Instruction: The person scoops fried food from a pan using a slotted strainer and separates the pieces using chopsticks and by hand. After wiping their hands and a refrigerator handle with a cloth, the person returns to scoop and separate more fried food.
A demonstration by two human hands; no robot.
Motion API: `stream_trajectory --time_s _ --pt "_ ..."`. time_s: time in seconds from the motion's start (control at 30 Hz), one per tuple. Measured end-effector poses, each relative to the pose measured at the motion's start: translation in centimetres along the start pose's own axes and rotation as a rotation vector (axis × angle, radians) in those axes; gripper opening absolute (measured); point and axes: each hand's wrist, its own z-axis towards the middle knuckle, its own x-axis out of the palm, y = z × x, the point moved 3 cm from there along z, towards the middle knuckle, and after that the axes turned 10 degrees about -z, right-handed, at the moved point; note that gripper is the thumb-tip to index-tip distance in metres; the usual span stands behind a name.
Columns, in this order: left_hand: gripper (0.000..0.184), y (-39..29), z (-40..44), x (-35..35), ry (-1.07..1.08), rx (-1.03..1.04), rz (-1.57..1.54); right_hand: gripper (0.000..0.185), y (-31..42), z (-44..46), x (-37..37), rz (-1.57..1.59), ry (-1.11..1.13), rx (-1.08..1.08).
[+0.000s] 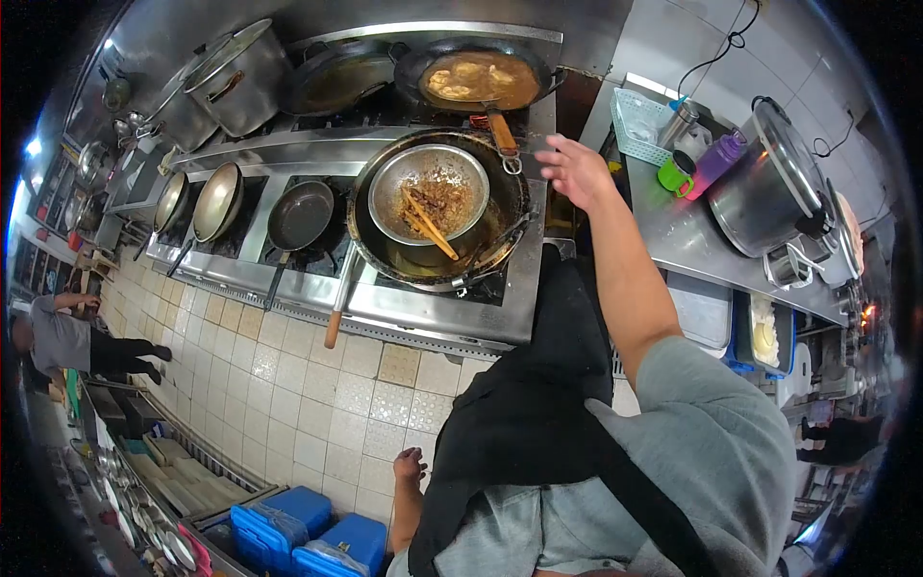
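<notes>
My right hand [577, 171] is raised beside the stove's right edge, fingers apart, holding nothing. It is nearest to the wooden handle [501, 133] of a utensil resting in a wok of brown liquid with pale pieces [495, 80]. My left hand [411, 465] hangs low over the tiled floor, its fingers curled; whether it holds anything cannot be made out. On the front burner, a metal colander [386, 197] with brown bits sits over a big dark wok [362, 219]. Wooden tongs [430, 225] lie in the colander.
Frying pans [301, 213] stand on the left burners, tall pots [245, 91] behind them. On the right counter [663, 226] are a green mug [676, 174], a purple bottle [716, 159] and a large cooker [769, 188]. Another person [60, 332] stands far left. Blue boxes [361, 529] sit below.
</notes>
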Motion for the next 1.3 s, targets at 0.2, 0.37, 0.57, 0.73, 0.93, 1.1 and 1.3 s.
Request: stream_trajectory --time_s 0.2,0.37,0.57,0.73,0.93,1.1,1.3 --pt "0.047 -0.1 0.1 0.0 0.027 0.007 0.057 0.016 -12.7 -2.1 -9.4 -0.15 0.153 0.347" --pt "0.047 0.6 3.7 -1.0 0.054 0.025 -0.03 0.018 -25.9 -7.3 -16.7 -0.127 -0.398 0.633" --pt "0.036 -1.4 3.0 -1.0 0.105 0.229 0.14 0.03 -44.7 -14.5 -22.7 -0.138 -0.225 0.892" --pt "0.04 -5.6 -2.0 1.0 0.051 0.043 0.148 0.031 -43.0 -17.1 -20.0 -0.982 -0.128 0.619" --pt "0.044 -5.3 -1.1 0.6 0.062 0.074 0.225 0.031 -29.7 -14.0 -19.5 -0.707 -0.547 0.208" --pt "0.042 -4.6 0.2 0.4 0.071 0.086 0.173 0.045 -16.7 -14.1 -11.7 -0.91 -0.466 -0.188" --pt "0.04 -4.9 -1.5 1.2 0.035 0.062 0.131 0.064 -19.6 -14.6 -14.4 -1.436 -0.284 -0.009"
